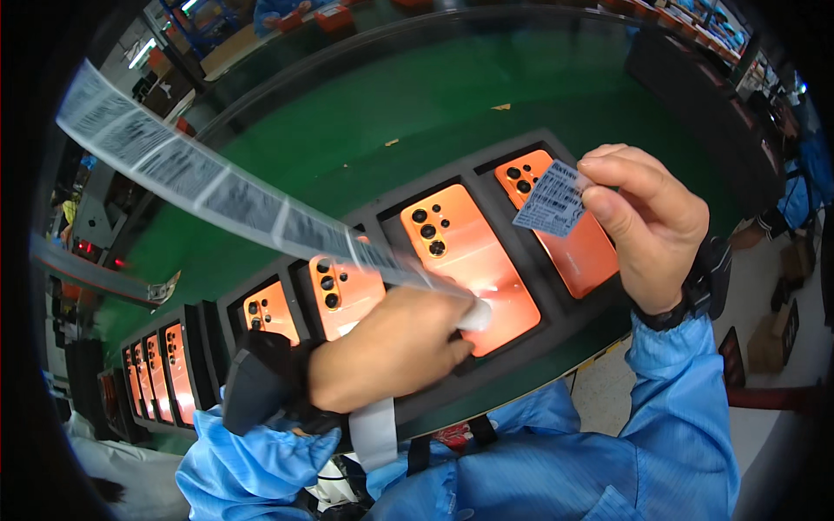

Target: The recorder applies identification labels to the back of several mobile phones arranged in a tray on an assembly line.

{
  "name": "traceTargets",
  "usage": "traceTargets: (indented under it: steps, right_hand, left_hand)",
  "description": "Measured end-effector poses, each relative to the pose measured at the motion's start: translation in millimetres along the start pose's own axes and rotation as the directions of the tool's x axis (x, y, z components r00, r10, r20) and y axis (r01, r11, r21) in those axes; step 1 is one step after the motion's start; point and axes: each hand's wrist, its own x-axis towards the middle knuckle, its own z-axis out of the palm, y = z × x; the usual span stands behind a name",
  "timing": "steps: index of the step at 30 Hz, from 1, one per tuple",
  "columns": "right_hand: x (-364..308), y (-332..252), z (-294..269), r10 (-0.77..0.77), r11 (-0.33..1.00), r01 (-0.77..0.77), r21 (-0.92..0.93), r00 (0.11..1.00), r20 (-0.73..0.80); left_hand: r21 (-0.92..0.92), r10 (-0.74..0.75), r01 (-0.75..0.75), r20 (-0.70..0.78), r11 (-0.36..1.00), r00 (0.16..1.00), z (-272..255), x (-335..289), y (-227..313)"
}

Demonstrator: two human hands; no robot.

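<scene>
My right hand (656, 221) pinches a grey printed label (553, 198) by its upper right corner, thumb against fingers. The label hangs over an orange phone (580, 260) lying back up in a dark foam tray (382, 227). My left hand (395, 343) is closed on the end of a long strip of labels (208, 178), somewhat blurred, which sweeps up to the far left. A whitish end (475, 314) of the strip shows by its fingers. Below that hand lies another orange phone (460, 234), partly covered.
More orange phones (271, 311) sit in tray slots to the left, and several stand farther along (178, 373). Beneath the trays runs a green work surface (521, 100). A metal bar (95, 269) crosses at the left. Brown boxes (771, 339) lie at the right.
</scene>
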Motion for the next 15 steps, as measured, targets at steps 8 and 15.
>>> traceTargets:
  steps: [8,15]
  right_hand:
    - [2,29,-8,0.116,0.990,-0.122,0.072,0.990,0.085]
    - [3,39,9,0.167,0.970,-0.197,0.142,0.966,0.199]
  left_hand:
    - [0.100,0.250,-0.256,0.069,0.961,0.966,29,10,-15]
    - [0.008,0.041,-0.042,0.042,0.999,0.998,31,-5,-2]
